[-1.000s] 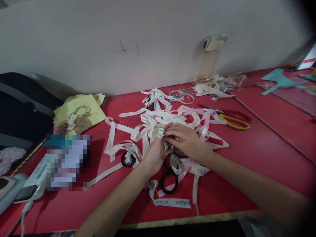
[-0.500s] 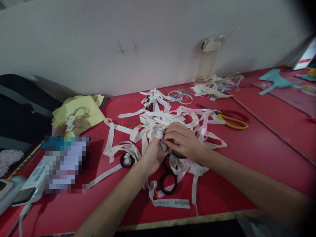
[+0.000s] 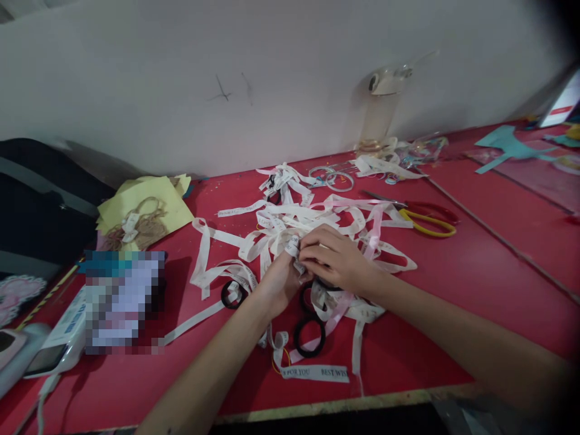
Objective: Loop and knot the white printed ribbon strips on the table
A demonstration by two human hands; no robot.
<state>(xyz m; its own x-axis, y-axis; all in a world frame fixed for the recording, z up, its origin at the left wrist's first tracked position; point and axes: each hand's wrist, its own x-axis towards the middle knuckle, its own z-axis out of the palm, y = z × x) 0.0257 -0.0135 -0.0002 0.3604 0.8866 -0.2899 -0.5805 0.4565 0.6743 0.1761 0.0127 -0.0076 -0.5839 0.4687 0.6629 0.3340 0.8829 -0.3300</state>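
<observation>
A white printed ribbon is wrapped round the thumb of my left hand, whose other fingers are mostly hidden. From the right, my right hand pinches the same ribbon, its fingers curled together. Both hands hover over a loose heap of white ribbons with a pink ribbon among them. Black rings lie just below my hands, and another black ring with ribbon in it is to the left. A ribbon end lettered "BEST WIS" lies near the front edge.
Scissors with red and yellow handles lie right of the heap. Behind stand a clear bottle and metal rings. Yellow paper with twine, a white device and a dark bag are at left; turquoise paper is far right.
My fingers shift slightly on the ribbon, and the loop round my left thumb turns a little. The things on the table stay in place.
</observation>
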